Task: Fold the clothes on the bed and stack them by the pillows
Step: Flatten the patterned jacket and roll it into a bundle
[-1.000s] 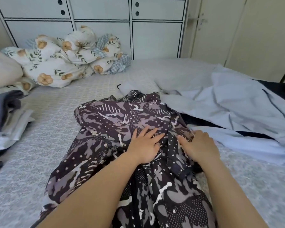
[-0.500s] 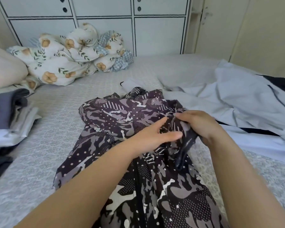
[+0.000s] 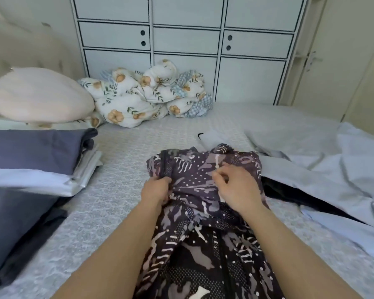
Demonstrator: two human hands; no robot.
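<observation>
Two hands work on one dark patterned garment [image 3: 203,223] lying mid-bed, running from the near edge of view up toward the middle of the mattress. Left hand [image 3: 157,190]: fingers curled round a bunched fold at the garment's left edge, beside a dark zipper or seam line. Right hand [image 3: 235,188]: fingers curled, pinching cloth near the upper middle of the garment. Both grips are closed on fabric; how much cloth each holds cannot be told.

Folded stack [image 3: 30,160] of grey and pale pieces sits at the left by the pink pillow [image 3: 41,96]. Loose pale blue sheet or shirt [image 3: 322,160] lies rumpled at the right, over something dark. Flowered quilt [image 3: 147,98] is bundled against the white cupboard [image 3: 186,39].

Judged step: squaring the upper part of the garment before a fold. To do it well, the person should:
- pull the two held edges apart until the cloth lies flat on the bed [image 3: 127,152]
- line the zipper straight down the middle
- smooth the bunch under the left hand before folding over

Risk: the rumpled lower half may carry creases into the fold.
</observation>
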